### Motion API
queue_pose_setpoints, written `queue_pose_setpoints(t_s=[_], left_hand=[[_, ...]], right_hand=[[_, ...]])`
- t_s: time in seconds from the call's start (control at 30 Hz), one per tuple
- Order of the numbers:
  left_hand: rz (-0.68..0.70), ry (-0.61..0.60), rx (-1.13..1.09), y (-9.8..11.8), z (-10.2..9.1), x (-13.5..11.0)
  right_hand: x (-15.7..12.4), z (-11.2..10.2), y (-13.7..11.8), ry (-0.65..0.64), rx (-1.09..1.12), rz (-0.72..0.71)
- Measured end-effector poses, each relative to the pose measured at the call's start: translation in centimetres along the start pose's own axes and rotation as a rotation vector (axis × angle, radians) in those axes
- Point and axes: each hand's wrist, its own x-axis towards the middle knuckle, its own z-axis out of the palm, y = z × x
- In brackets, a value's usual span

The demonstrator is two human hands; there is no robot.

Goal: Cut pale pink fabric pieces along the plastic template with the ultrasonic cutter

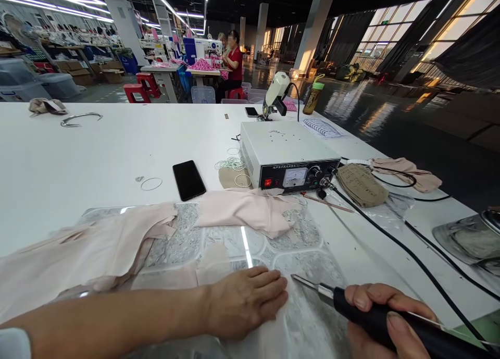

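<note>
My left hand (pixel 250 302) lies flat with its fingers stretched out, pressing on thin pale pink fabric (pixel 213 268) over a clear patterned plastic sheet (pixel 300 291). In my right hand (pixel 385 312) is a black ultrasonic cutting knife (pixel 363 314). Its metal tip points left, close to my left fingertips and just above the sheet, though I cannot tell whether it touches. A larger stack of pale pink fabric (pixel 89 244) lies at the left. Another pink piece (pixel 244 209) rests on the sheet's far part. What lies under my left palm is hidden.
A white control box (pixel 289 145) with a meter stands beyond, its black cable (pixel 398 239) running along the right. A black phone (pixel 188 180), brown card patterns (pixel 361 184), a glass jar (pixel 469 239), a green bottle (pixel 313 96) and a white sewing device (pixel 276 93) are around.
</note>
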Motion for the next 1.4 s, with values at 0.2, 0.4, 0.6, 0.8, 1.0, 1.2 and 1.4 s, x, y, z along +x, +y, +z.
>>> queue_pose_setpoints(t_s=[0.2,0.4,0.6,0.8,1.0,1.2,1.4], left_hand=[[-0.002,0.021,-0.003,0.0,0.1,0.0],[0.002,0.013,0.001,0.0,-0.1,0.0],[0.000,0.004,-0.011,0.0,0.0,0.0],[0.001,-0.007,-0.007,0.0,0.1,0.0],[0.013,0.013,-0.009,0.0,0.1,0.1],[0.027,0.028,0.031,0.0,-0.5,0.3],[0.066,0.016,-0.028,2.7,-1.6,-0.2]], right_hand=[[0.0,0.1,-0.6,0.031,0.019,0.027],[-0.2,-0.7,-1.5,0.008,0.008,0.013],[-0.3,-1.2,-1.2,0.003,0.033,0.068],[-0.4,-0.9,-1.4,-0.023,-0.027,0.017],[-0.2,-0.9,-1.6,0.009,0.019,0.017],[0.3,-0.4,-1.4,0.027,0.030,-0.079],[0.2,-0.5,-1.3,0.000,0.054,-0.083]])
